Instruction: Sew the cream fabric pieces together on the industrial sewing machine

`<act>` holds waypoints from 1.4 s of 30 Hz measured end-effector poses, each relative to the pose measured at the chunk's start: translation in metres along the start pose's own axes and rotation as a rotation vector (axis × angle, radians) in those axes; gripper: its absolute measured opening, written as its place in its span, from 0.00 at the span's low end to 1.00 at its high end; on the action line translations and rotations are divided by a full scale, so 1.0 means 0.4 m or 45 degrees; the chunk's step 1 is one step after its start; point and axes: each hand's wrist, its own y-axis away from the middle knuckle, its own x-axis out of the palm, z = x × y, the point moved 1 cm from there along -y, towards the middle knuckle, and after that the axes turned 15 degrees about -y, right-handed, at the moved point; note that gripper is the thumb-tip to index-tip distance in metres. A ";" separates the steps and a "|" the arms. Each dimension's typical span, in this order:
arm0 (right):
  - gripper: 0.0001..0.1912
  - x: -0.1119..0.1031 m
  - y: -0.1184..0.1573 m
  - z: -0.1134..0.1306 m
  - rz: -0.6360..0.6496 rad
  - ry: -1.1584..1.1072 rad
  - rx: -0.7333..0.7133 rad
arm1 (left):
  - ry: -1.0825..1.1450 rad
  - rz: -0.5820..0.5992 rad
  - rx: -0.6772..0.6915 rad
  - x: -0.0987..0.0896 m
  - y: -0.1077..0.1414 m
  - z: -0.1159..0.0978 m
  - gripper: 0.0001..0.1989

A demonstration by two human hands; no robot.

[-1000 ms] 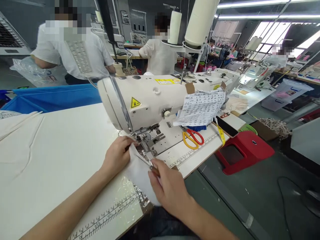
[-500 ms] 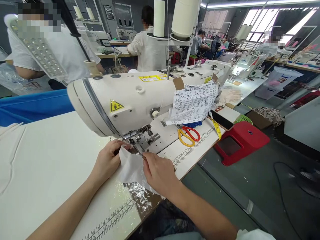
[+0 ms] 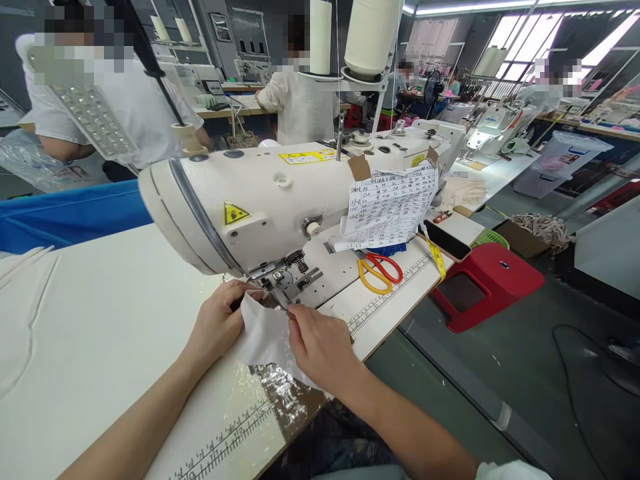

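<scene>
A piece of white fabric (image 3: 263,330) hangs over the front of the work surface, its upper edge at the needle area of a white sewing machine (image 3: 250,200). My left hand (image 3: 220,317) is closed on the fabric's left edge, close beside the presser foot (image 3: 273,283). On the other side, my right hand (image 3: 320,340) pinches the fabric's right edge between thumb and fingers. Its fingertips lie just in front of the needle plate, and what exactly sits under them is partly hidden.
Scissors (image 3: 377,272) with red and yellow handles lie right of the needle, near a yellow tape measure (image 3: 436,257) and a phone (image 3: 447,240). A handwritten sheet (image 3: 390,207) is taped to the machine. More white fabric (image 3: 23,313) lies at left. A red stool (image 3: 493,280) stands at right.
The whole view has shifted slightly, with things appearing a little farther right. Both hands keep their hold on the fabric, with hardly any movement against the machine.
</scene>
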 end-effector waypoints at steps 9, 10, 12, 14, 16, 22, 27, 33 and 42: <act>0.15 0.001 -0.003 0.003 0.021 0.009 0.007 | -0.045 -0.026 0.030 0.005 0.001 0.003 0.17; 0.15 0.000 -0.004 0.004 0.027 0.017 0.006 | -0.071 -0.041 0.048 0.005 0.002 0.001 0.18; 0.14 -0.001 -0.004 0.008 0.048 0.047 0.014 | -0.132 -0.064 0.097 0.005 0.002 -0.004 0.18; 0.12 -0.003 -0.004 0.010 0.073 0.083 0.024 | -0.179 -0.075 0.141 0.007 0.001 -0.009 0.17; 0.11 -0.004 -0.004 0.011 0.088 0.100 0.022 | -0.232 -0.087 0.181 0.010 -0.002 -0.011 0.15; 0.10 -0.001 -0.001 0.009 0.068 0.089 -0.007 | -0.313 -0.087 0.177 0.014 -0.008 -0.004 0.14; 0.10 -0.008 -0.005 0.012 0.102 0.092 0.033 | -0.179 -0.035 0.075 0.009 -0.002 0.008 0.13; 0.10 -0.003 -0.016 0.019 0.120 0.124 0.050 | -0.286 -0.110 0.243 0.010 0.001 0.015 0.10; 0.10 -0.029 0.122 0.028 0.009 -0.122 0.093 | -0.496 -0.078 0.751 -0.015 0.026 -0.002 0.19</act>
